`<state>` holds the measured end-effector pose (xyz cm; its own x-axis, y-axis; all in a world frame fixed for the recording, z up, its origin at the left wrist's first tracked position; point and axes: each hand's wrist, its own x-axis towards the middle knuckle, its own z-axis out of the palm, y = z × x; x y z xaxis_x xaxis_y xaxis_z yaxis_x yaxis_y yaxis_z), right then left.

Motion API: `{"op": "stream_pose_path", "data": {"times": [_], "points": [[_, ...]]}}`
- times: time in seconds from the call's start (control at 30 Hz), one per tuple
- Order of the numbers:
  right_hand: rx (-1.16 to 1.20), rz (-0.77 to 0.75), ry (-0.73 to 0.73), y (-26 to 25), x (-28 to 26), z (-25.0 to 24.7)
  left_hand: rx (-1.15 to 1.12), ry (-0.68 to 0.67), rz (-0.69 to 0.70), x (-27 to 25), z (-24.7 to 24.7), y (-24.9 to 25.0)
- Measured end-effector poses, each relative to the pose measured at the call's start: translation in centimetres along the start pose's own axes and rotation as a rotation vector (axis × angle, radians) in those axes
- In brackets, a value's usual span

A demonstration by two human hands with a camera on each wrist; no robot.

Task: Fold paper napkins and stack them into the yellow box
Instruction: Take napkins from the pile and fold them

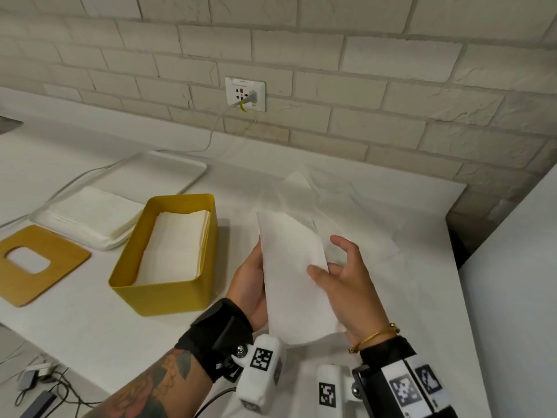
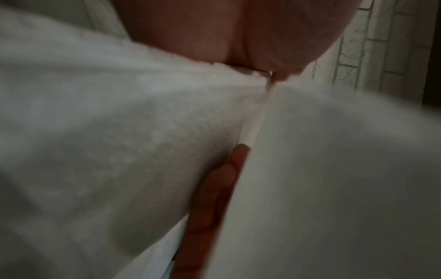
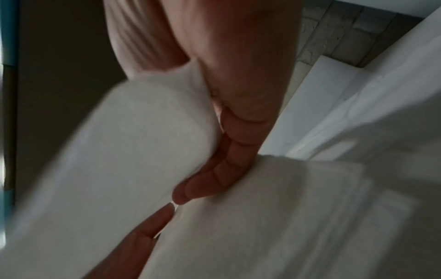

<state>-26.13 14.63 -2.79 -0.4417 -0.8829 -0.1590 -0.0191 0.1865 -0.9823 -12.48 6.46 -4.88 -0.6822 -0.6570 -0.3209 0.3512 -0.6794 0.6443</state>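
A folded napkin (image 1: 294, 279) was held in the air above the counter (image 1: 422, 267), near its front edge and to the right of the yellow box (image 1: 168, 257). It was gripped along its left side by the left hand (image 1: 251, 285), and its right edge was pinched by the right hand (image 1: 346, 282). The box was already partly filled with napkins. The thin paper could probably be opened or creased if one hand let go too early.
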Motion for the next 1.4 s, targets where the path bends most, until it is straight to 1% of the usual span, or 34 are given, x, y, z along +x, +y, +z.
{"op": "stream_pose_path", "data": {"times": [0.1, 0.2, 0.33, 0.43, 0.57, 0.67, 0.7, 0.8, 0.83, 0.87, 0.93, 1.03, 1.1, 1.17, 1.27, 1.3, 1.4], "points": [[0.007, -0.003, 0.011, 0.2, 0.1, 0.2, -0.015, 0.009, -0.003, 0.0, -0.2, -0.1], [-0.005, -0.011, 0.023, 0.3, 0.2, 0.1, -0.014, 0.065, 0.042, 0.0, 0.0, 0.0], [-0.021, -0.015, 0.039, 0.6, 0.5, -0.3, 0.051, 0.077, 0.058, -0.5, 0.7, 0.1], [-0.032, -0.003, 0.035, 0.8, 0.5, -0.5, 0.114, 0.114, 0.067, -0.4, 0.6, -0.1], [-0.064, 0.001, 0.019, 0.7, 0.3, -0.7, 0.134, 0.088, 0.093, -0.5, 0.9, -0.2], [-0.081, -0.039, 0.132, -0.1, 0.6, -1.8, 0.155, 0.049, 0.094, -0.8, 1.2, -0.1], [-0.049, -0.027, 0.124, -0.3, 0.7, -2.2, 0.172, 0.03, 0.083, -0.9, 1.3, -0.1], [0.18, 0.089, -0.112, -0.6, 0.9, -2.6, 0.233, -0.048, 0.032, -1.1, 1.5, -0.4], [0.251, 0.12, -0.143, -0.7, 1.0, -2.5, 0.258, -0.079, 0.017, -1.1, 1.6, -0.6], [0.293, 0.126, -0.133, -0.8, 1.2, -2.5, 0.28, -0.102, 0.008, -1.2, 1.7, -0.9], [0.323, 0.106, -0.061, -1.3, 1.6, -2.5, 0.288, -0.112, 0.0, -1.1, 1.8, -1.1], [0.342, 0.047, 0.061, -1.6, 2.3, -3.2, 0.294, -0.091, -0.006, -1.0, 1.7, -1.1], [0.367, 0.018, 0.109, -1.6, 2.6, -3.8, 0.294, -0.084, -0.009, -1.0, 1.8, -1.1], [0.395, 0.026, 0.084, -1.2, 2.4, -3.9, 0.279, -0.078, -0.004, -1.0, 1.8, -1.0], [0.353, 0.058, -0.004, -0.5, 1.6, -2.8, 0.263, -0.083, 0.011, -1.0, 1.9, -0.9], [0.335, 0.061, 0.003, -0.3, 1.5, -2.4, 0.269, -0.085, 0.013, -1.0, 1.9, -0.9], [0.284, 0.058, 0.104, 0.1, 2.1, -2.2, 0.29, -0.088, 0.017, -1.0, 2.0, -1.0]]}}
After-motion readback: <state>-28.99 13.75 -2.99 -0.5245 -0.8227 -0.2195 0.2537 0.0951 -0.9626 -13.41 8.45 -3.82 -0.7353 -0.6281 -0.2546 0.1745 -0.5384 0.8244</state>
